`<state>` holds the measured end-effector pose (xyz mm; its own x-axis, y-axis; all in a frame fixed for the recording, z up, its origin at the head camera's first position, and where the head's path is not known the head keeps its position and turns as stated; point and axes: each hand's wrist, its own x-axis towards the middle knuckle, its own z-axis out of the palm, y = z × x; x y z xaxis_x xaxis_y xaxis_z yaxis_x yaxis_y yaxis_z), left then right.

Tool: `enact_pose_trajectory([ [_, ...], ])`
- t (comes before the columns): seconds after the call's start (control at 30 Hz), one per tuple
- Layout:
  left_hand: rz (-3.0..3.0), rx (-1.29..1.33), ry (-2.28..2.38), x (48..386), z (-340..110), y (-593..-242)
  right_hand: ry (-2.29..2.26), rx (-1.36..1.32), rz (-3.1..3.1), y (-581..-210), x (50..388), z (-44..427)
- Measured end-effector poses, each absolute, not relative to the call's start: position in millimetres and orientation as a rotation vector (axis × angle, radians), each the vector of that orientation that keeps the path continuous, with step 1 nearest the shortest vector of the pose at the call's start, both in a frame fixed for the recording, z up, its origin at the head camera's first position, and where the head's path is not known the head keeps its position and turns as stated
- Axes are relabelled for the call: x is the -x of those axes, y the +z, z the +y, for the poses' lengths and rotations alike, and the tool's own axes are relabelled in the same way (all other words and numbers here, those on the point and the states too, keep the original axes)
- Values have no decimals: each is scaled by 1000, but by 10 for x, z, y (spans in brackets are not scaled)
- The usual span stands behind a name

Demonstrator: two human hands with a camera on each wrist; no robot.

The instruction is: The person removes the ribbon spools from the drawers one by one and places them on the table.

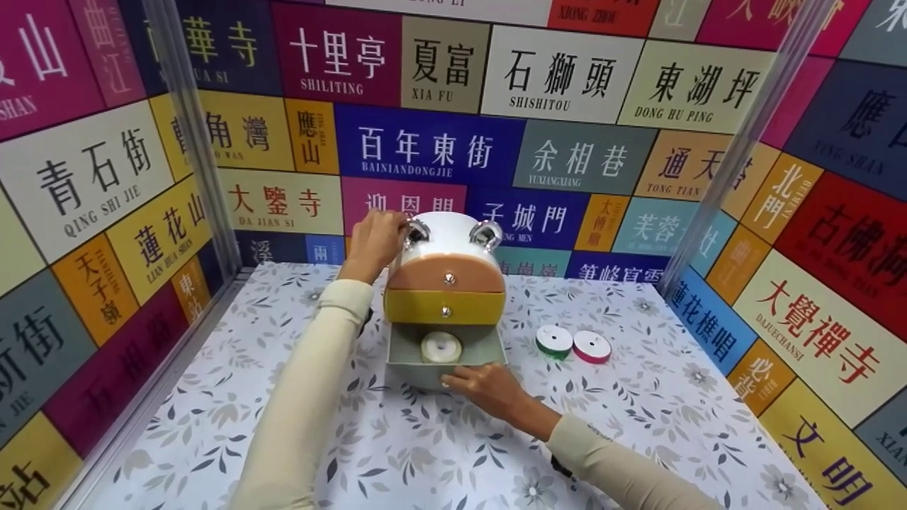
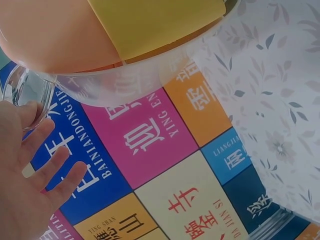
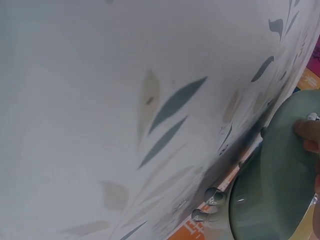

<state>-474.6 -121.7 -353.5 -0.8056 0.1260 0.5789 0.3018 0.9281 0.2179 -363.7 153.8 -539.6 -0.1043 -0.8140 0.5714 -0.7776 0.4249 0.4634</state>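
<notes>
A small rounded chest of drawers with a white top, two clear ring-shaped ears and silver knobs stands on the table. Its peach drawer and yellow drawer are closed; the sage-green bottom drawer is pulled out. Inside that drawer lies a spool of pale ribbon. My left hand pinches the left clear ear, its other fingers spread. At the green drawer's front, my right hand pinches the silver knob, which the fingers partly hide.
Right of the chest, a green-edged ribbon spool and a pink-edged ribbon spool lie side by side. A leaf-patterned cloth covers the table. Walls of coloured name panels enclose the back and sides.
</notes>
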Motion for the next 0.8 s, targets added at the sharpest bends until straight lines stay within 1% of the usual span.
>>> enact_pose_trajectory([
  [0.33,-2510,300,-424,4763,-1224,-3542,-13,-1348,-1898,-5397,3625,1534],
  [0.53,-2520,294,-420,4753,-1236,-3533,-15,-1354,-1976,-5305,3592,1493],
  [0.8,-2524,299,-417,4743,-1231,-3528,269,-1358,-1995,-5112,3637,1490],
])
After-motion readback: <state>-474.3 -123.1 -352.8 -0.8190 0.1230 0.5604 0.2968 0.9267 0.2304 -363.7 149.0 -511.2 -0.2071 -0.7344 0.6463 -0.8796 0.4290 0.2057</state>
